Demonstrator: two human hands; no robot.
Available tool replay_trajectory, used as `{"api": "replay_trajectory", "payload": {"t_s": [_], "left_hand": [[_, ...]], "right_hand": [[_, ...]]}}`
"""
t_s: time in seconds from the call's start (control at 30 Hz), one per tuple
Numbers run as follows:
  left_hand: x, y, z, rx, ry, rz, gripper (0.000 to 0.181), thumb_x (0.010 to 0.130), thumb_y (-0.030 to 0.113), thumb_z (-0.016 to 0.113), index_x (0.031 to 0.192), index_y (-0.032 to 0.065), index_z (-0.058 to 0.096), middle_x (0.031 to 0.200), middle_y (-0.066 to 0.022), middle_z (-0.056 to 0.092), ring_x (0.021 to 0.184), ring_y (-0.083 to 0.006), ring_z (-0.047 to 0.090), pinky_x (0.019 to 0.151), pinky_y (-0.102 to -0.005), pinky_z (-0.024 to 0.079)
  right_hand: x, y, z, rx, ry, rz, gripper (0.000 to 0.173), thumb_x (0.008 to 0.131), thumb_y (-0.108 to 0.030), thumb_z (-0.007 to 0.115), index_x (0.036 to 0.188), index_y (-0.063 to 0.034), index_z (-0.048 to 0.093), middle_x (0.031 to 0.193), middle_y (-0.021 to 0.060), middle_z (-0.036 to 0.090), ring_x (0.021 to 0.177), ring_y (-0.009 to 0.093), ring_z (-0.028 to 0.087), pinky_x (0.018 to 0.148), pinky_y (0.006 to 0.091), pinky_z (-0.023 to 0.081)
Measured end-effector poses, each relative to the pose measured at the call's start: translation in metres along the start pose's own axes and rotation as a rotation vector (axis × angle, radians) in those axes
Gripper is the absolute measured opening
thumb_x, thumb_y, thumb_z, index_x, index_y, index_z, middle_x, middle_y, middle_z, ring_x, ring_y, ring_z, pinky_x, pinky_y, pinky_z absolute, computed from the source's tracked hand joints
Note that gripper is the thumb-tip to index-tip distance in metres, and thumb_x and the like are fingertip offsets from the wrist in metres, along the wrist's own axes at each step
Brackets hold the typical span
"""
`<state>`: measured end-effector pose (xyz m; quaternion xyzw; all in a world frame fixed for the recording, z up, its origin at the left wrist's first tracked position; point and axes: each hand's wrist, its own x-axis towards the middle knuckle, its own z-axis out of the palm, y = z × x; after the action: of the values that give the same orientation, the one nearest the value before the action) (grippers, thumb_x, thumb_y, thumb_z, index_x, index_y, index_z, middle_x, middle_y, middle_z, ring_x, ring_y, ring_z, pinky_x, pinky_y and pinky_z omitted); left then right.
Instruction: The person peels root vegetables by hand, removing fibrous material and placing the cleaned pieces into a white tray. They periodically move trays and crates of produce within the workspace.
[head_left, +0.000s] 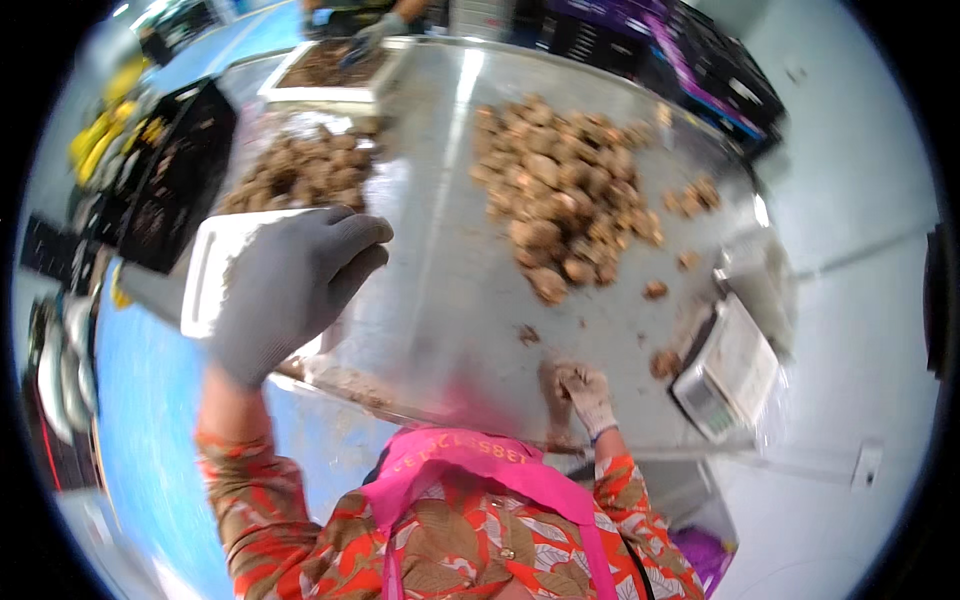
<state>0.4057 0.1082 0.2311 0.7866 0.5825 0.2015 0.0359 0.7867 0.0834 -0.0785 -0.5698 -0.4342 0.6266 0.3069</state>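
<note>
My left hand (292, 277), in a grey knit glove, is raised close to the camera with its fingers bent to the right. Behind it is a white box (201, 277), probably foam; whether the hand touches it cannot be told. My right hand (586, 394), in a pale glove, is low over the metal table (450, 315) near the front edge, fingers curled. Anything inside them is too blurred to make out. Ahead of it lies a large pile of brown, rounded tubers or bulbs (562, 180). A second brown pile (307, 169) lies beyond my left hand.
To the right stands a white digital scale (731, 367), with loose brown pieces (664, 364) beside it. Across the table, another person's gloved hand (367, 41) reaches into a white box (322, 94) of brown material. Black crates (176, 176) stand at the left.
</note>
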Motion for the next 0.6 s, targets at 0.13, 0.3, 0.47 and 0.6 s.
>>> {"api": "replay_trajectory", "payload": {"t_s": [0.13,0.3,0.47,0.6], "left_hand": [[-0.095,-0.089,0.083,-0.093,0.018,-0.641,0.019,0.089,0.021,0.062,0.094,0.0051,0.071,0.082,-0.0158,0.069,0.076,-0.0325,0.067,0.069,-0.0394,0.052],[-0.166,-0.139,0.158,-0.344,0.18,-0.897,0.022,0.089,0.025,0.062,0.096,0.0067,0.072,0.084,-0.015,0.071,0.076,-0.0281,0.069,0.071,-0.0369,0.053],[-0.14,-0.198,0.179,-0.247,0.167,-0.777,0.021,0.085,0.027,0.063,0.094,0.0099,0.073,0.088,-0.0136,0.07,0.082,-0.0323,0.067,0.075,-0.0406,0.053],[-0.095,-0.258,0.188,-0.143,0.239,-0.642,0.019,0.084,0.025,0.065,0.096,0.0118,0.072,0.098,-0.0109,0.067,0.092,-0.032,0.064,0.081,-0.0417,0.051]], "right_hand": [[0.023,0.038,0.022,-0.394,-0.192,-0.098,0.017,0.095,-0.011,0.054,0.097,-0.0005,0.068,0.071,0.0048,0.062,0.062,0.014,0.058,0.053,0.0267,0.045],[0.019,0.01,0.047,-0.026,-0.096,0.323,0.013,0.093,-0.012,0.061,0.097,-0.0014,0.067,0.07,0.0077,0.062,0.054,0.018,0.057,0.046,0.0302,0.043],[0.025,0.013,0.051,0.123,0.167,0.341,0.01,0.091,-0.011,0.061,0.082,-0.0089,0.061,0.062,0.0068,0.057,0.045,0.019,0.053,0.036,0.0292,0.038],[0.03,0.025,0.066,0.057,0.331,0.248,0.01,0.091,-0.01,0.061,0.081,-0.0113,0.061,0.06,0.0068,0.055,0.041,0.02,0.051,0.034,0.0286,0.035]]}}
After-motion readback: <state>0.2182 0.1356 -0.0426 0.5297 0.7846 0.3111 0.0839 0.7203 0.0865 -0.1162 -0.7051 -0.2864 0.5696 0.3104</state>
